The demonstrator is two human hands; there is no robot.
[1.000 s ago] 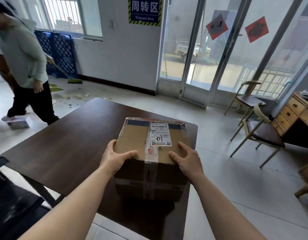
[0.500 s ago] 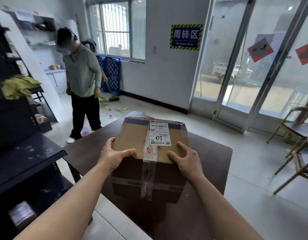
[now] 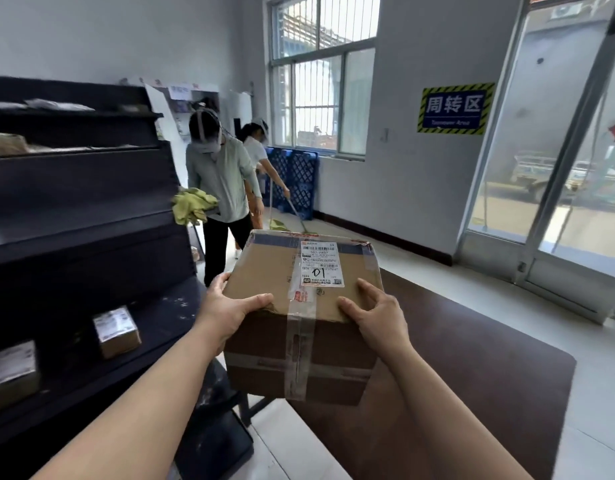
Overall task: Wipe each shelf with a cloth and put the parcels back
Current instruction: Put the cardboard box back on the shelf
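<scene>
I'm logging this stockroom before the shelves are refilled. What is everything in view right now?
cardboard parcel: one, brown, held up between both hands
shipping label: one, white, on the parcel's top
shelving unit: one, black, left
small parcels: two, brown with white labels, on a lower shelf
cloth: one, yellow-green, at the shelving unit's right end
table: one, dark brown, lower right
people: two, tops pale green and white, near the window
broom: one, green head, held by the person in white
pallets: seemingly two, blue, leaning under the window
sign: one, blue, yellow-black border, back wall
left hand: grips the parcel's left edge
right hand: grips its right edge
</scene>
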